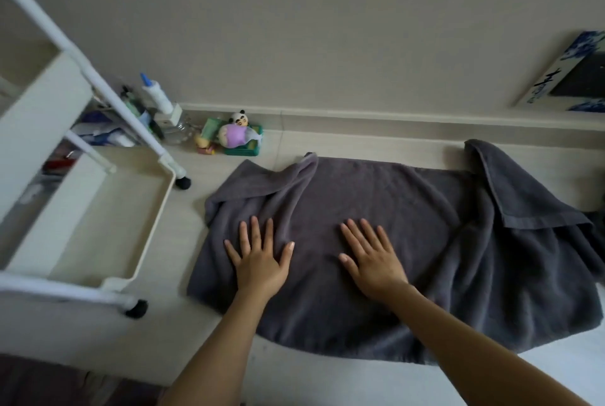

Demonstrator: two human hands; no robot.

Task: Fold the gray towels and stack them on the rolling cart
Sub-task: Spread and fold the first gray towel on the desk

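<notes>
Both palms down flat on the towel (376,209), fingers straight and spread, gripping nothing: left hand (260,258) near the left end, right hand (371,258) toward the middle, a stretch of cloth between them. Pressing, most likely, to smooth the pile and push creases outward before a fold. Spread lengthwise on the floor (203,324), just in front, dark gray, near edge curving toward the knees. Not yet flat: ridges run up from between the hands to the far left corner, turned over on itself, and the right end lies rumpled with a flap doubled back over it. Cannot tell whether that flap belongs to this towel or to a second one. Folding seemingly only at its start, with flattening and squaring the corners first so the edges meet.

Just left of the towel, the cart (154,229), white, on black casters, its lowest tray bare and within easy reach for stacking; no folded towel on it. Farther off, by the baseboard, toys (234,137) and a bottle (157,94) clustered behind the cart. Far right, against the wall, a box (563,78) propped at a tilt.
</notes>
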